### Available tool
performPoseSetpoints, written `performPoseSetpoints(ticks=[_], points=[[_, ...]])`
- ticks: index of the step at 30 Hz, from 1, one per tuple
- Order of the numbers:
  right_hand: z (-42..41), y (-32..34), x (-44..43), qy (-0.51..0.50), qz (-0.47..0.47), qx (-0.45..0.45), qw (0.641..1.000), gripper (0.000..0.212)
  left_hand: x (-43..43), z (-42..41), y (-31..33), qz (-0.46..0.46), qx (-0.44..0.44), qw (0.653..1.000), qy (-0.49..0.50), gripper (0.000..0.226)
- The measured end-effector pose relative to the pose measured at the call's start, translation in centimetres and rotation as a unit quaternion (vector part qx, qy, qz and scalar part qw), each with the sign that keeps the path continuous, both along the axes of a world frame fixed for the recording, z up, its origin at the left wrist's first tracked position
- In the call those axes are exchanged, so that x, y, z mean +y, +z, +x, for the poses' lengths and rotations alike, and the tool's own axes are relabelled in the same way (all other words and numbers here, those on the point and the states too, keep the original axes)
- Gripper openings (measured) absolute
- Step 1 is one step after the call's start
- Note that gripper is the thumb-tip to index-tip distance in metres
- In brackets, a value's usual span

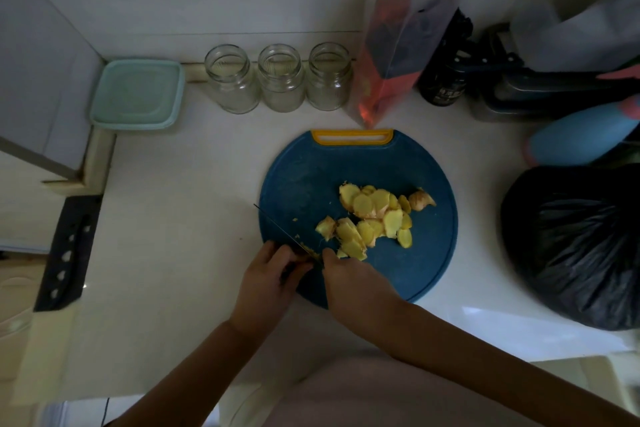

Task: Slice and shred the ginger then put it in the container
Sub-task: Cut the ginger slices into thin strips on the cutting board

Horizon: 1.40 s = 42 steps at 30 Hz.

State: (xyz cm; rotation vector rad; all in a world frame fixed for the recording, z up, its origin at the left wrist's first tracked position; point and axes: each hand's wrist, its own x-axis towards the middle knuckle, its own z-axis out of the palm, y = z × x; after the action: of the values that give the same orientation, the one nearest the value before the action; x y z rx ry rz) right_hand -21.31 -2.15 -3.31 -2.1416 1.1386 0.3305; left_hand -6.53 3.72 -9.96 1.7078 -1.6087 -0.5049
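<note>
Ginger slices [374, 215] await shredding; at the cutting board's [311, 177] near-left edge the left hand [268, 277] grips the knife [277, 229], while the right hand [349, 279], fingers unreadable, perhaps wipes it.

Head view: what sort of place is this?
Probably a home kitchen counter: sliced yellow ginger on a round blue plastic cutting board, three clear glass jars by the wall, a pale green square lidded container.

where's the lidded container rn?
Head view: the lidded container sits at the far left of the counter, in the back corner by the wall, just left of the row of three glass jars.
</note>
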Motion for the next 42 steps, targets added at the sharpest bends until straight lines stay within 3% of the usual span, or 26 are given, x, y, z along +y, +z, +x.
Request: performPoseSetpoints(ticks=[11, 13, 18, 20, 25, 30, 32, 34, 37, 40, 42], points=[[2.2, 0.0, -2.2, -0.007, 0.03, -0.016, 0.999, 0.005, -0.4, 0.1, -0.1, -0.009, -0.011, 1.0, -0.006, 0.014], [2.8, 0.2, -2.6, 0.0, 0.007, -0.013, 1.0, 0.016, -0.2, 0.0, -0.1, -0.002, -0.018, 1.0, 0.002, 0.027], [2.0, 0.2, -2.1, -0.036, -0.011, -0.07, 0.997, 0.026, -0.1, -0.2, 0.5, 0.011, 0.015, 1.0, 0.016, 0.026], [1.2, 0.6, -1.3, -0.067, -0.004, -0.097, 0.993, 0.041, 0.0, -0.4, 0.6, 0.012, 0.027, 0.999, 0.028, 0.03], [-0.6, 1.4, -0.5, -0.112, 0.02, -0.047, 0.992, 0.048, 0.3, -0.9, 0.5, 0.024, 0.052, 0.996, 0.062, 0.02], [-1.2, 2.3, -0.8, -0.225, 0.156, -0.062, 0.96, 0.067, 0.4, -0.9, 0.4, 0.022, 0.045, 0.997, 0.064, 0.023], [-1.4, 2.5, -0.7, -0.216, 0.153, -0.047, 0.963, 0.072, 0.3, -0.9, 0.4, 0.028, 0.047, 0.996, 0.073, 0.027], [-1.6, 1.9, -0.4, -0.156, 0.071, -0.01, 0.985, 0.069, 0.3, -1.0, 0.7, 0.039, 0.061, 0.994, 0.085, 0.028], [-1.1, 0.5, 0.3, -0.165, 0.001, -0.008, 0.986, 0.051, 0.2, -1.2, 1.5, 0.072, 0.102, 0.988, 0.093, 0.024], [-0.5, 0.9, -0.1, -0.189, 0.037, -0.043, 0.98, 0.056, -0.2, -1.2, 2.6, 0.107, 0.136, 0.98, 0.097, 0.032], [-0.7, -0.4, -1.7, -0.106, 0.073, -0.001, 0.992, 0.072, -0.5, -1.1, 3.0, 0.131, 0.146, 0.976, 0.099, 0.034]])
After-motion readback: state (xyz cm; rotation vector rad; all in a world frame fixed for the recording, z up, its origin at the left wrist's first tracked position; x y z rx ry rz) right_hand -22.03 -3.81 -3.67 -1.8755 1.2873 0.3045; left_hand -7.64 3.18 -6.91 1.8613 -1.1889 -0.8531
